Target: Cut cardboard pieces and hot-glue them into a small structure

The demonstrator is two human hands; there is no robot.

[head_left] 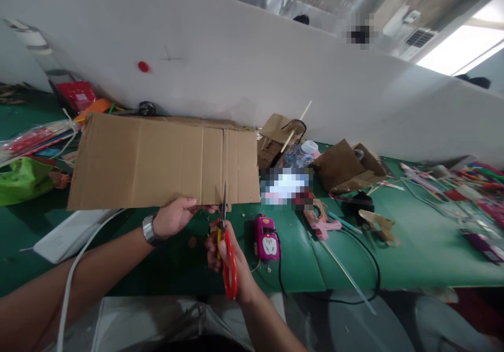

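Over the worktop (303, 268), pinches the cardboard (169, 163) by its lower edge in the left grip (177, 217) and holds the scissors (230, 276) in the right grip (241, 268), with blades at that edge. Seems to be cutting; calls for steady cardboard.

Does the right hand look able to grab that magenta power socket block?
Probably not as things stand: nothing seems to block the short gap to the socket block, but the right hand grips red-handled scissors.
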